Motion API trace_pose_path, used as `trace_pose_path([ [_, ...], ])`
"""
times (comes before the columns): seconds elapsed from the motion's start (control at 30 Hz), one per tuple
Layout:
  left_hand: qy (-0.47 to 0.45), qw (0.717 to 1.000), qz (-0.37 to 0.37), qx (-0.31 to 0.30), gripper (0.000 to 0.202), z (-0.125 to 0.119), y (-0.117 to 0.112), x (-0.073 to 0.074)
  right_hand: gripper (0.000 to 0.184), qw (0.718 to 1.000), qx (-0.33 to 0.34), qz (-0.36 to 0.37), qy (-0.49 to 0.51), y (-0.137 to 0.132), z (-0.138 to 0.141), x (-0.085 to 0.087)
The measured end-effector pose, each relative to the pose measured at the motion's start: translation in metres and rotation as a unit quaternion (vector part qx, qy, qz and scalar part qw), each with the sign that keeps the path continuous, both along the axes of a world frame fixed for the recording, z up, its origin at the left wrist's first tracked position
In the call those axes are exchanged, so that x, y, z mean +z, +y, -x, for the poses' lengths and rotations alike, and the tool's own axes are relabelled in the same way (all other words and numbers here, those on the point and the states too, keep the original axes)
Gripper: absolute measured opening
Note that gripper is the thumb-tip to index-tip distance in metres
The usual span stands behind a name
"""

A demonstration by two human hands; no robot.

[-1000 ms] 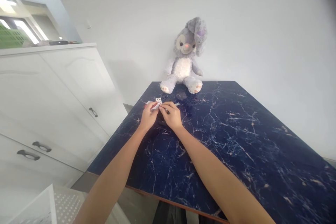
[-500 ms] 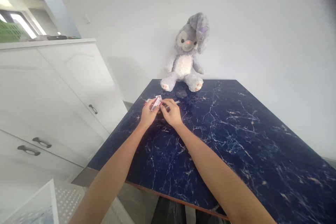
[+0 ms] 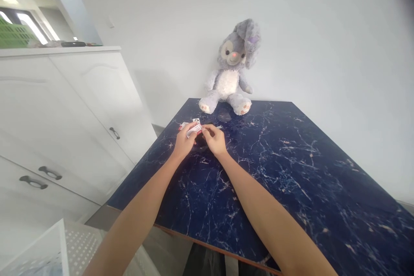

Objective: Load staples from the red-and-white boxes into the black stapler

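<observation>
Both my hands meet over the far left part of a dark blue marbled table. My left hand is closed on a small bunch of playing cards, white with red marks. My right hand pinches the right side of the same cards with its fingertips. One or two more cards lie on the table just beyond my fingers, partly hidden by them. A grey and white plush rabbit sits upright at the table's far edge, against the wall, a short way beyond my hands.
A white cabinet with dark handles stands to the left of the table, with a green basket on top. A white perforated crate sits low at the bottom left. A plain white wall runs behind and to the right.
My hands have stayed in the same spot, working the cards slightly between the fingers. The view has shifted a little to the right.
</observation>
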State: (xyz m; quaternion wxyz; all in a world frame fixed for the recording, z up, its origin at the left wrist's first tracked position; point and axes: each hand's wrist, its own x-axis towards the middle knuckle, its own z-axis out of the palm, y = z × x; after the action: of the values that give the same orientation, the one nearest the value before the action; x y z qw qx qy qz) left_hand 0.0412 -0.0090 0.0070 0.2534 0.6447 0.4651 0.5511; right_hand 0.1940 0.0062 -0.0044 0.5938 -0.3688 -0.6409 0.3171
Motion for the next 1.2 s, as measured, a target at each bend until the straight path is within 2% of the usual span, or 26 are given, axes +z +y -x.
trace_pose_path([
  [0.17,0.017,1.000,-0.017,0.009,0.038,0.002,0.000,0.003,0.029,0.994,-0.007,-0.065,-0.085,-0.008,0.004,0.004],
  [0.23,0.024,0.998,-0.040,0.041,0.035,0.006,0.002,0.004,0.033,0.992,-0.008,-0.070,-0.101,-0.007,0.005,0.002],
  [0.27,0.028,0.995,-0.051,0.077,0.034,0.010,0.003,0.003,0.035,0.992,-0.026,-0.069,-0.098,-0.005,0.005,0.000],
  [0.33,0.050,0.981,-0.055,0.178,0.032,0.022,0.006,0.002,0.039,0.989,-0.119,-0.052,-0.077,0.001,0.000,-0.003],
  [0.4,0.110,0.957,-0.017,0.266,0.029,0.035,0.009,-0.002,0.043,0.965,-0.256,0.006,-0.060,0.008,-0.009,-0.006],
  [0.43,0.159,0.944,0.013,0.287,0.027,0.042,0.010,-0.004,0.046,0.948,-0.308,0.046,-0.066,0.011,-0.014,-0.008],
  [0.47,0.205,0.931,0.036,0.301,0.025,0.048,0.012,-0.006,0.049,0.934,-0.336,0.084,-0.084,0.014,-0.019,-0.008],
  [0.53,0.264,0.910,0.042,0.318,0.026,0.055,0.016,-0.012,0.055,0.925,-0.324,0.136,-0.145,0.017,-0.026,-0.009],
  [0.63,0.304,0.910,-0.009,0.281,0.036,0.056,0.022,-0.019,0.061,0.925,-0.261,0.149,-0.231,0.019,-0.029,-0.010],
  [0.7,0.329,0.913,-0.027,0.239,0.042,0.052,0.026,-0.023,0.061,0.921,-0.248,0.151,-0.259,0.019,-0.027,-0.009],
  [0.77,0.336,0.914,-0.033,0.225,0.042,0.049,0.030,-0.025,0.059,0.919,-0.250,0.151,-0.266,0.018,-0.025,-0.009],
  [0.93,0.317,0.914,-0.089,0.237,0.041,0.043,0.054,-0.017,0.056,0.918,-0.259,0.153,-0.257,0.017,-0.024,-0.009],
  [1.0,0.334,0.911,-0.083,0.225,0.043,0.041,0.069,-0.012,0.059,0.918,-0.255,0.149,-0.264,0.019,-0.024,-0.010],
  [1.13,0.415,0.906,-0.021,0.075,0.044,0.039,0.096,-0.012,0.058,0.919,-0.231,0.131,-0.292,0.025,-0.024,-0.014],
  [1.2,0.430,0.902,-0.008,0.036,0.043,0.041,0.100,-0.014,0.054,0.917,-0.227,0.125,-0.303,0.029,-0.025,-0.014],
])
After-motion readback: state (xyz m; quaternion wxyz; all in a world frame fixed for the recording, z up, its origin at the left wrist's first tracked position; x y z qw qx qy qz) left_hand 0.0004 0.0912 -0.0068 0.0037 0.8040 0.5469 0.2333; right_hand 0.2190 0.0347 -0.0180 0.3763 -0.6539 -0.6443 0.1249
